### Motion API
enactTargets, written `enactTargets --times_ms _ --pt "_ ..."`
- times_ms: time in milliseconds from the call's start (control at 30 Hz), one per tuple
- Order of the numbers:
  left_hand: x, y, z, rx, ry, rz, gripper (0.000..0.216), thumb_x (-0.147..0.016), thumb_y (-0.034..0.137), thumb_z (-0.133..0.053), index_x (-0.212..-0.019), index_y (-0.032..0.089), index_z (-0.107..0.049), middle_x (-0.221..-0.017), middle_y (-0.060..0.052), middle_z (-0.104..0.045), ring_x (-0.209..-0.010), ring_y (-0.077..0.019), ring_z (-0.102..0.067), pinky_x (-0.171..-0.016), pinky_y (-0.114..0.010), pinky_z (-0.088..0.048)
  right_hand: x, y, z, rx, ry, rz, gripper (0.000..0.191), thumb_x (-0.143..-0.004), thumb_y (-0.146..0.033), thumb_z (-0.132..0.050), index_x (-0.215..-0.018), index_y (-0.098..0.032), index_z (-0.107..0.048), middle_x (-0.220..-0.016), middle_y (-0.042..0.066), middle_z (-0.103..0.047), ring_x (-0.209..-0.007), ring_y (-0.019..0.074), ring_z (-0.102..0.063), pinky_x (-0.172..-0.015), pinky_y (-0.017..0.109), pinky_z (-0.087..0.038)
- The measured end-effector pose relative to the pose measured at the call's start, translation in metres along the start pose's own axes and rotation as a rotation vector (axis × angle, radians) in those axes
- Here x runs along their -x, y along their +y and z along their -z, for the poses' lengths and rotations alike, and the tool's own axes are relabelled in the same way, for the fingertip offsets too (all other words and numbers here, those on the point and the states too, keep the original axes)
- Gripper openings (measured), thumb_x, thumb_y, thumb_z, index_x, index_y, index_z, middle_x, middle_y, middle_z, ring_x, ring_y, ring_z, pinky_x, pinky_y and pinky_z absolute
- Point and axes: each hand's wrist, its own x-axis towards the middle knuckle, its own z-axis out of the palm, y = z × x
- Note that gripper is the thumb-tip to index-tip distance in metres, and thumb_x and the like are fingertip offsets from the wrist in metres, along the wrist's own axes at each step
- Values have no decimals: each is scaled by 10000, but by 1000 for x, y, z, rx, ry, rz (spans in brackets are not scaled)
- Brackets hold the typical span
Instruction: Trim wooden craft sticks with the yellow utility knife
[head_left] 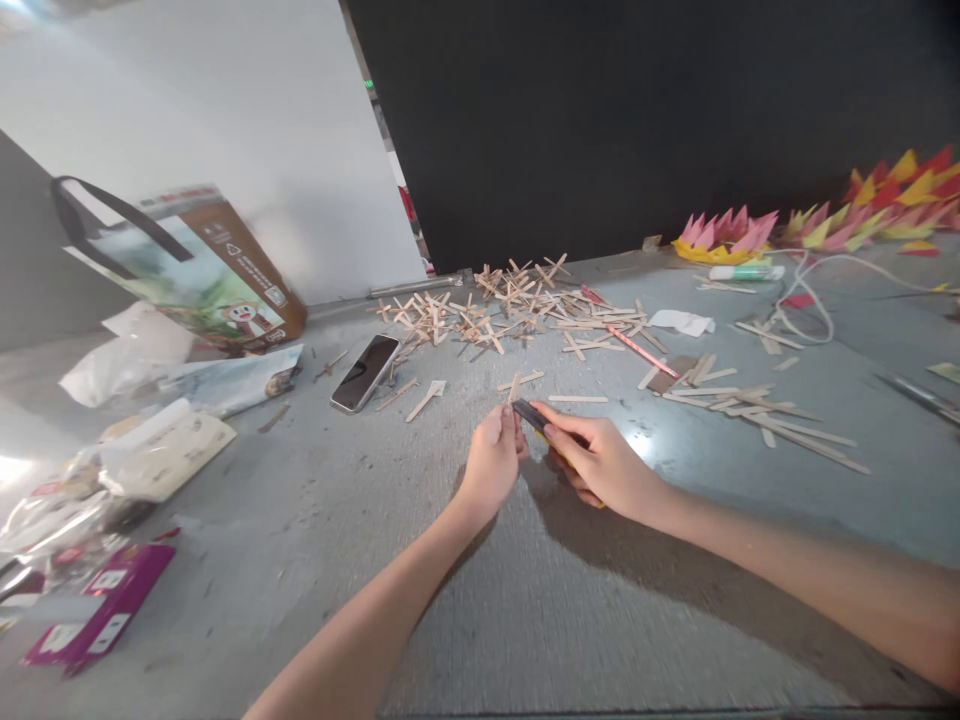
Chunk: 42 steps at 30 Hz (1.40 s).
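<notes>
My left hand (491,462) is pinched shut on a short wooden stick (514,388) that stands up from its fingertips. My right hand (604,462) is closed round a dark utility knife with a yellow body (534,417), its tip resting against the stick just beside my left fingers. Both hands hover low over the grey table (525,600), near its middle. Behind them lies a heap of small wooden stick crosses (495,305), with longer loose sticks (750,405) to the right.
A phone (365,372) lies face up left of the hands. A shopping bag (202,265), plastic wrappers and a purple box (97,610) crowd the left side. Paper flowers (724,235), a glue tube (746,272), a white cable (810,300) and a red pencil (637,350) sit at the back right.
</notes>
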Motion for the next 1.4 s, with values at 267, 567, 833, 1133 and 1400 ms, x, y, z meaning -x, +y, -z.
enactTargets --times_ms 267,567,833,1133,1400 --pt "3 -2 6 -487 81 -167 341 -1085 409 -329 -800 228 -382 -644 50 -446 -554 -109 -375 -556 -251 -269 2 -3 -2 29 26 -7 626 -1040 -503 -507 -1614 -260 -449 -632 -83 -351 -390 74 -302 -323 198 -299" --pt "4 0 5 -701 98 -219 154 -1045 219 -379 -902 234 -435 -662 32 -523 -509 -123 -410 -535 -268 -242 8 -9 -12 -244 21 -70 707 -1005 -497 -590 -1644 -277 -381 -723 -59 -465 -392 40 -303 -320 183 -323" --pt "5 2 -1 -525 160 -201 288 -1074 323 -384 -807 223 -425 -626 50 -492 -521 -101 -384 -548 -249 -259 6 -5 -15 -317 19 -93 697 -995 -493 -611 -1631 -297 -404 -742 -50 -486 -403 46 -313 -317 187 -341" --pt "0 1 0 -97 52 -19 461 -1055 595 -374 -771 232 -375 -609 63 -392 -513 -95 -365 -510 -226 -310 3 -2 -7 -238 -10 -70 711 -1000 -516 -598 -1642 -300 -380 -694 -67 -460 -410 57 -298 -320 181 -303" --pt "2 -6 3 -297 77 -94 407 -1082 508 -327 -787 231 -377 -616 61 -405 -534 -101 -371 -538 -239 -293 2 -10 -2 -284 -35 -164 680 -996 -443 -607 -1631 -317 -401 -727 -49 -494 -402 48 -293 -312 168 -287"
